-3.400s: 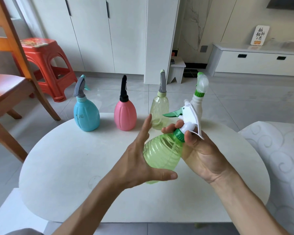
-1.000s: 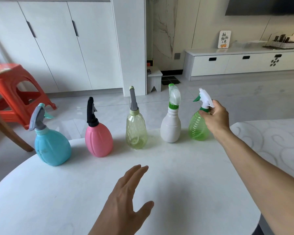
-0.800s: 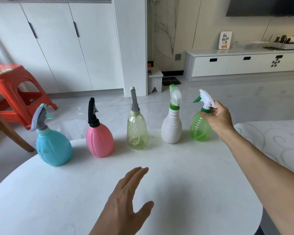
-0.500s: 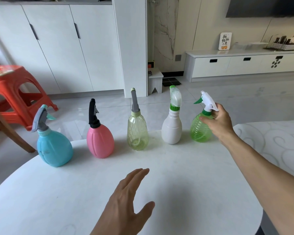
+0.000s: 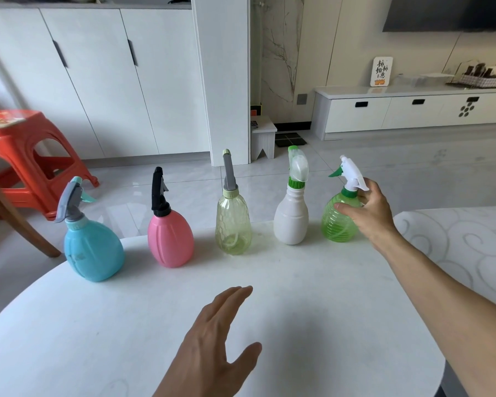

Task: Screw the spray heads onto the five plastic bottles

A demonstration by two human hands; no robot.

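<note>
R hand point(image 5: 368, 214) on ribbed green bottle point(image 5: 336, 222)

White cabinets point(image 5: 98, 81), grey tiled floor point(image 5: 384, 173), orange stool point(image 5: 26, 156), low drawer unit point(image 5: 413, 110).

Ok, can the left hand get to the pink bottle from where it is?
Probably yes: the left hand hovers open over bare table, and nothing stands between it and the pink bottle.

Translucent plastic green bottle point(image 5: 337, 224), seemingly ribbed
</note>
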